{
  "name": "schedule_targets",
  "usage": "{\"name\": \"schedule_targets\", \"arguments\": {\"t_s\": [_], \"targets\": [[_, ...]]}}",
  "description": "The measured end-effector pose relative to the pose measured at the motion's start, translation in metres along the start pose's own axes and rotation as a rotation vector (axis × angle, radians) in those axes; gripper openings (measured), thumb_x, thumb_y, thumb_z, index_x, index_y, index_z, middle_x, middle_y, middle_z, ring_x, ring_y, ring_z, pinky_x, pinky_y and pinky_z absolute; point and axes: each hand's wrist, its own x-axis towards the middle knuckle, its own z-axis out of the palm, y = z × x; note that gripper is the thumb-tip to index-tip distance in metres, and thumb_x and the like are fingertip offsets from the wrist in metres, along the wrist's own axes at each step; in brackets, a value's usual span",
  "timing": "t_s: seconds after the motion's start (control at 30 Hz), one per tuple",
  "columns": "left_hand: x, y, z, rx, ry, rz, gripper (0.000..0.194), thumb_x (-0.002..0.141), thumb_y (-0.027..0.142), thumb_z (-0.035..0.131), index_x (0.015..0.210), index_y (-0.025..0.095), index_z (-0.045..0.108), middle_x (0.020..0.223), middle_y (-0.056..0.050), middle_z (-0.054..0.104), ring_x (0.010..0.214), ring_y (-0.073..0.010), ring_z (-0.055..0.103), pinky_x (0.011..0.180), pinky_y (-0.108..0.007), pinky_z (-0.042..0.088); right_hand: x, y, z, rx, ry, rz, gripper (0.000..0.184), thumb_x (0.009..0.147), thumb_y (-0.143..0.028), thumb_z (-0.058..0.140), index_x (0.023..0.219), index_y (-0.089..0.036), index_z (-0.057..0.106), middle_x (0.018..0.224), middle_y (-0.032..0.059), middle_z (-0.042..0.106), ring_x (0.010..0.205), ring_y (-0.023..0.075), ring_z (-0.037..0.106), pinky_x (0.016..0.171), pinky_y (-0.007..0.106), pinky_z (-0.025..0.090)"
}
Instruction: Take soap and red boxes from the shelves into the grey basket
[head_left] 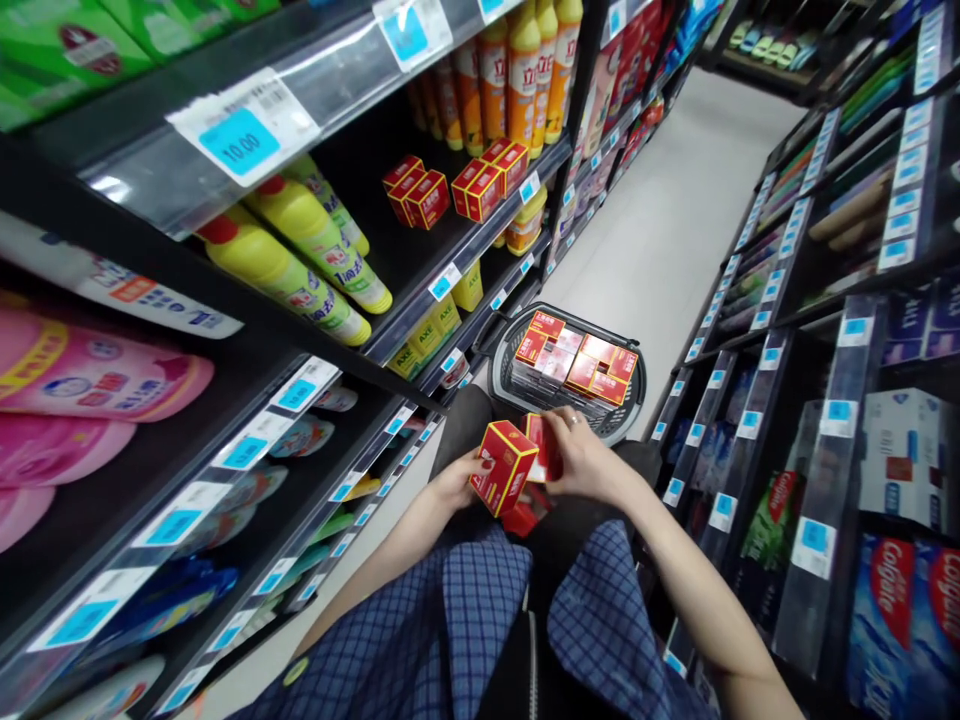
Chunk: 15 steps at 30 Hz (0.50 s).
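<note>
My left hand (457, 482) is closed on a red box with yellow edges (504, 468), held tilted above my lap. Close beside it, my right hand (576, 448) grips a second red box (541, 446), partly covered by my fingers and by the first box. More red (519, 518) shows below the two boxes, but I cannot make out what it is. Just beyond my hands, a dark basket with a grey rim (639, 395) stands on the floor. It holds stacked packs of red-and-yellow boxes (602, 368) with shiny wrapping.
Left shelves carry red boxes (480, 190), yellow bottles lying down (319, 245), orange bottles (525, 75) and pink bottles (97, 365). Price-tagged shelf edges (444, 282) stick out on that side. Racks with toothpaste boxes (881, 610) line the right. A pale aisle floor (675, 165) runs ahead.
</note>
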Motion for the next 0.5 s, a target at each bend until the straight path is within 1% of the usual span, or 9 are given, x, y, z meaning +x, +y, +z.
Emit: {"name": "schedule_targets", "arguments": {"t_s": [0.07,0.13,0.2,0.27,0.3,0.37,0.43,0.5], "targets": [[0.004,0.012,0.002,0.032,-0.075,0.04,0.05,0.063,0.02,0.077,0.11,0.013,0.063,0.117,-0.016,0.065,0.107,-0.0369,0.062,0.088,-0.059,0.048,0.024,0.041,-0.003,0.006,0.065,0.103,0.091,0.057,-0.039,0.073,0.133,-0.005,0.037,0.124,0.0218,0.041,0.112,0.034,0.043,0.097,0.049,0.041],[0.007,0.022,-0.004,0.043,-0.12,0.072,0.057,0.064,0.024,0.077,0.118,0.015,0.06,0.135,-0.019,0.053,0.122,-0.0432,0.05,0.09,-0.066,0.042,0.053,0.09,-0.005,-0.053,0.176,0.241,0.092,0.056,-0.04,0.073,0.133,-0.004,0.036,0.126,0.0232,0.039,0.116,0.036,0.041,0.099,0.05,0.038],[0.008,0.029,-0.017,0.035,-0.115,0.092,0.058,0.068,0.026,0.075,0.122,0.016,0.058,0.142,-0.021,0.046,0.128,-0.0456,0.042,0.092,-0.069,0.039,0.084,0.136,-0.004,-0.125,0.236,0.326,0.094,0.056,-0.04,0.073,0.133,-0.004,0.035,0.125,0.024,0.04,0.117,0.0372,0.04,0.1,0.049,0.036],[0.008,0.034,-0.031,0.014,-0.082,0.101,0.057,0.07,0.028,0.073,0.123,0.016,0.057,0.142,-0.022,0.045,0.13,-0.0452,0.041,0.094,-0.068,0.038,0.112,0.174,0.0,-0.205,0.22,0.37,0.092,0.058,-0.041,0.073,0.133,-0.004,0.035,0.122,0.0238,0.043,0.117,0.0375,0.039,0.1,0.048,0.034],[0.008,0.035,-0.038,0.005,-0.057,0.104,0.056,0.071,0.028,0.072,0.124,0.016,0.057,0.141,-0.022,0.046,0.13,-0.0444,0.041,0.095,-0.067,0.038,0.124,0.188,0.002,-0.249,0.191,0.394,0.091,0.058,-0.042,0.073,0.132,-0.004,0.036,0.122,0.0239,0.044,0.117,0.0378,0.04,0.099,0.048,0.034],[0.006,0.037,-0.047,-0.005,0.004,0.107,0.056,0.071,0.027,0.072,0.124,0.016,0.057,0.138,-0.021,0.05,0.128,-0.0427,0.045,0.096,-0.064,0.04,0.142,0.209,0.008,-0.337,0.113,0.443,0.09,0.06,-0.045,0.073,0.131,-0.005,0.037,0.124,0.0245,0.044,0.114,0.0383,0.041,0.096,0.049,0.034],[0.005,0.04,-0.05,-0.009,0.076,0.112,0.056,0.07,0.025,0.072,0.123,0.016,0.057,0.132,-0.021,0.055,0.124,-0.0411,0.05,0.095,-0.061,0.043,0.152,0.223,0.014,-0.412,0.053,0.469,0.089,0.061,-0.048,0.072,0.131,-0.006,0.037,0.127,0.0248,0.043,0.113,0.0384,0.041,0.093,0.048,0.035],[0.005,0.043,-0.05,-0.02,0.144,0.116,0.058,0.068,0.022,0.074,0.124,0.016,0.057,0.125,-0.019,0.061,0.118,-0.039,0.056,0.092,-0.056,0.048,0.158,0.233,0.02,-0.466,0.032,0.461,0.089,0.062,-0.05,0.071,0.132,-0.007,0.036,0.128,0.0242,0.043,0.114,0.0377,0.04,0.092,0.047,0.033]]}}
